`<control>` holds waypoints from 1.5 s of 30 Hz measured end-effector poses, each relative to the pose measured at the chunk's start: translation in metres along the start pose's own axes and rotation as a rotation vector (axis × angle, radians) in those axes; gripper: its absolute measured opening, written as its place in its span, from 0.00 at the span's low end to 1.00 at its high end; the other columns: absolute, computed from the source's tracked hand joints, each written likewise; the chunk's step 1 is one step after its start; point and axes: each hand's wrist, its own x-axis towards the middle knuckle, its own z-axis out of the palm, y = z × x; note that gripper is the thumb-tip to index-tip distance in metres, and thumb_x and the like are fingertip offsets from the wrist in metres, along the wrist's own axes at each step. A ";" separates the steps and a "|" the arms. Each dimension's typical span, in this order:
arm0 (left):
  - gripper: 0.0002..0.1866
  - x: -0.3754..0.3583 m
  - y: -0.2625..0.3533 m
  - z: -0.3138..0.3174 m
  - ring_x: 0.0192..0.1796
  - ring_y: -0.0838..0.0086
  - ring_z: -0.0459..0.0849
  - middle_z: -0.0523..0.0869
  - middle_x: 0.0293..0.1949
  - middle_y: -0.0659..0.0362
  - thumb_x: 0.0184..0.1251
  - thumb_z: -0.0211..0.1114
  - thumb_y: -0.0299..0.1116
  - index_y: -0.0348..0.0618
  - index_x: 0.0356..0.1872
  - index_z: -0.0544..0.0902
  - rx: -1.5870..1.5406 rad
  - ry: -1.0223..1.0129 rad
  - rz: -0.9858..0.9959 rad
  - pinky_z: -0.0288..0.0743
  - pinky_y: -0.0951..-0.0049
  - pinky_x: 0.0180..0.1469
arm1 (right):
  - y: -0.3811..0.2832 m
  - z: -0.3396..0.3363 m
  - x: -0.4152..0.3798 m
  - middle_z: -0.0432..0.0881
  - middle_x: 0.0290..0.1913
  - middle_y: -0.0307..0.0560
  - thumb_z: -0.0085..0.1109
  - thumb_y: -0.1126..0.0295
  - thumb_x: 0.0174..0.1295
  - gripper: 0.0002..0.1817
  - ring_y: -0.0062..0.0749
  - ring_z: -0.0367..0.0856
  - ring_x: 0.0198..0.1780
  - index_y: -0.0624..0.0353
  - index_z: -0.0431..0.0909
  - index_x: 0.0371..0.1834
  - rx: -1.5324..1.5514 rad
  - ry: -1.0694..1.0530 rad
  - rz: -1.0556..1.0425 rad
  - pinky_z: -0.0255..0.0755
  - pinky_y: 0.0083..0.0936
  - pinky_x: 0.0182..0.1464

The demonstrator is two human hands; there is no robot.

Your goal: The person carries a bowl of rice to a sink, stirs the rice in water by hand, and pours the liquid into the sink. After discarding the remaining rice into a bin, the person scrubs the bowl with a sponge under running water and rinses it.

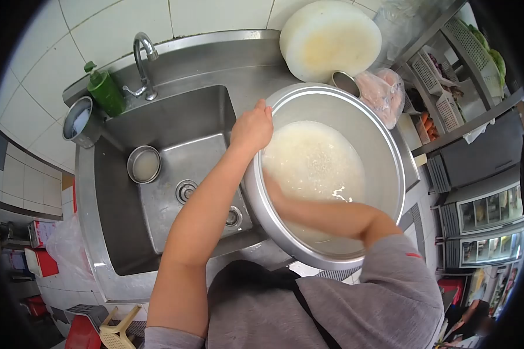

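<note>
A large round metal pot (355,119) stands tilted at the sink's right side. Cloudy whitish water with pale grains that look like rice (317,157) fills its lower part. My left hand (253,127) is closed over the pot's left rim, thumb and fingers at the edge. Inside the pot, near its left wall, my right hand (273,191) is smeared by motion. Its fingers are hidden in or by the cloudy water, so their pose does not show.
Left of the pot is a steel sink (113,221) holding a small metal bowl (144,164) of cloudy liquid. Behind it stand a faucet (142,64), a green pump bottle (106,96) and a metal container (82,122). A round white board (332,38) and a plastic bag (384,96) lie beyond the pot.
</note>
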 end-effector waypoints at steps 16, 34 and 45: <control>0.22 0.007 0.000 -0.004 0.40 0.47 0.79 0.80 0.36 0.40 0.68 0.39 0.42 0.40 0.56 0.66 0.057 0.009 0.024 0.71 0.54 0.44 | -0.118 -0.225 0.159 0.50 0.69 0.41 0.36 0.64 0.62 0.25 0.29 0.45 0.70 0.56 0.56 0.63 -2.425 -0.578 -1.458 0.38 0.31 0.70; 0.23 0.010 -0.012 0.011 0.47 0.51 0.76 0.79 0.43 0.45 0.67 0.40 0.46 0.42 0.54 0.69 0.030 0.097 0.034 0.69 0.56 0.49 | -0.034 -0.286 -0.058 0.61 0.62 0.53 0.43 0.69 0.53 0.23 0.44 0.57 0.65 0.54 0.68 0.56 -2.314 -0.930 0.337 0.50 0.37 0.65; 0.23 0.010 -0.009 0.008 0.49 0.52 0.75 0.78 0.45 0.45 0.64 0.44 0.48 0.42 0.49 0.73 0.052 0.116 -0.074 0.68 0.58 0.51 | 0.065 -0.053 0.036 0.76 0.27 0.54 0.44 0.60 0.58 0.14 0.35 0.77 0.22 0.61 0.70 0.32 -0.448 -0.289 -0.242 0.70 0.33 0.22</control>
